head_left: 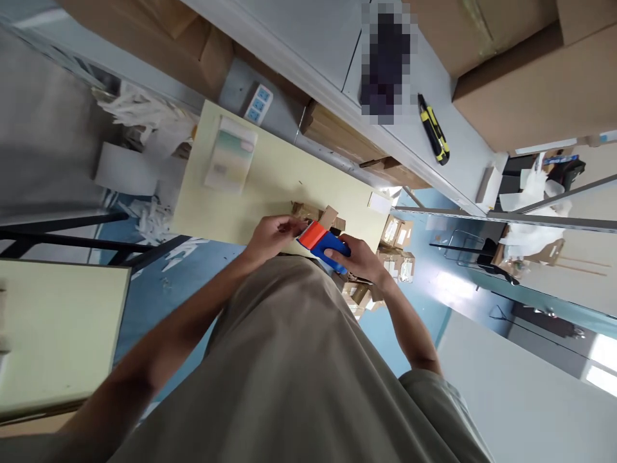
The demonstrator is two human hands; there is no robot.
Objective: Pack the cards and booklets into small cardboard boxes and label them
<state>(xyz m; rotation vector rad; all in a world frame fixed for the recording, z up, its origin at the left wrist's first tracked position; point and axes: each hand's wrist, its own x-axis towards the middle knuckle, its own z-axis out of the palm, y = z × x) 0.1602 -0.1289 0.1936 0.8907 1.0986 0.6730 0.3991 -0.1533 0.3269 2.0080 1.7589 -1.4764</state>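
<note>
My right hand (pixel 360 258) is wrapped around a blue and red tape dispenser (pixel 324 244), close to my body at the table's near edge. The dispenser's red end with its toothed edge points left, towards my left hand (pixel 276 235). The fingers of that hand are drawn together right at the toothed edge; what they pinch, if anything, is too small and blurred to make out. Just beyond the dispenser, a small brown cardboard box (pixel 328 217) with raised flaps stands on the pale yellow table (pixel 279 173), partly hidden behind the dispenser and my hand.
A plastic-wrapped packet (pixel 231 154) lies on the table's left part, a white slip (pixel 380 203) at its right end. A power strip (pixel 259 104) sits behind. On the grey shelf (pixel 308 45) above rests a yellow-black utility knife (pixel 433 130). Several cartons (pixel 398 247) stand on the floor.
</note>
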